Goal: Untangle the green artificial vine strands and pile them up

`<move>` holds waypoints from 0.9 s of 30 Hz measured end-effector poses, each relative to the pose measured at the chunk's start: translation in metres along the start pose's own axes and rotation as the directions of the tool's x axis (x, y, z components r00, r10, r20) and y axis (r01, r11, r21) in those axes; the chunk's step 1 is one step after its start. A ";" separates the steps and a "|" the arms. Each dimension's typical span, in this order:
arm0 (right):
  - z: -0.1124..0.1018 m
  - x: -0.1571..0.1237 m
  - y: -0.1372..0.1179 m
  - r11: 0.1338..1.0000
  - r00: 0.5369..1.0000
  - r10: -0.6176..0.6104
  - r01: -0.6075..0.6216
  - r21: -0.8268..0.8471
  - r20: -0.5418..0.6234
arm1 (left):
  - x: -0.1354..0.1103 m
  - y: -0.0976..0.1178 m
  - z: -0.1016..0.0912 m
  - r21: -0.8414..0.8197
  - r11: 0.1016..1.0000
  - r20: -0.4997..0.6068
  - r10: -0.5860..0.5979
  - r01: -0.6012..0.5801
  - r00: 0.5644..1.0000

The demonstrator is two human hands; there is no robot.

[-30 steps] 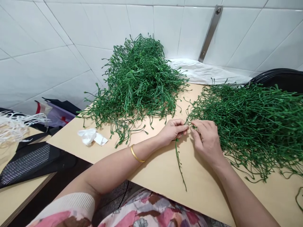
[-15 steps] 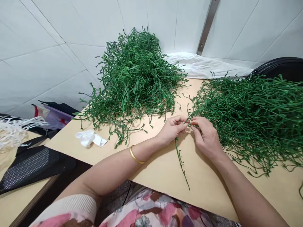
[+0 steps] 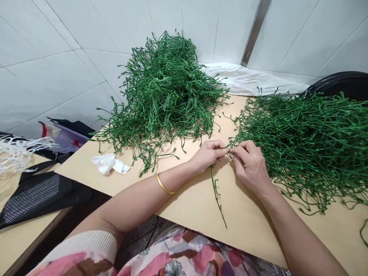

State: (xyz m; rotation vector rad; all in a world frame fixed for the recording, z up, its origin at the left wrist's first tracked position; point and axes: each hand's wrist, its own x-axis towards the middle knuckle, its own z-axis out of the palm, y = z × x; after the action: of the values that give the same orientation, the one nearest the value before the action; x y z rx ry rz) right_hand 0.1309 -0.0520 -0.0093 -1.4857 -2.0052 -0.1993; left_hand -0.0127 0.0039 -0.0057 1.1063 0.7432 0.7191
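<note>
A thin green artificial stem [image 3: 217, 193] hangs below my left hand [image 3: 209, 156], its tail slanting down over the tan tabletop. My left thumb and fingers pinch it near its upper part. Close on the right, my right hand [image 3: 250, 165] pinches at the same stem's upper end, thumb and forefinger pressed together. The fingertips of both hands nearly meet, and the exact spot between them is partly hidden. A large heap of green stems [image 3: 169, 88] rises behind my left hand. Another spread of green stems [image 3: 310, 145] lies right beside my right hand.
Crumpled white tissue [image 3: 107, 164] lies at the table's left. White plastic sheeting [image 3: 241, 78] runs along the tiled wall, with a dark round object [image 3: 342, 84] at the back right. White strands [image 3: 23, 151] and a black mesh item [image 3: 34, 199] are on a lower left surface.
The hanging stem has swung slightly left and up. My right fingers have shifted a little at the stem's upper end. The camera view has tilted slightly.
</note>
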 end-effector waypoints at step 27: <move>-0.001 0.000 0.000 0.997 0.996 0.054 -0.058 0.055 0.075 | 0.001 0.004 -0.006 0.130 0.991 0.144 -0.019 0.000 0.989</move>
State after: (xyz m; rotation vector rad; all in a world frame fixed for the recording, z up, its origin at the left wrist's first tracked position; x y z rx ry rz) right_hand 0.1316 -0.0523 -0.0083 -1.5312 -2.0070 -0.0648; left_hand -0.0172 0.0091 -0.0036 1.2589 0.6779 0.5819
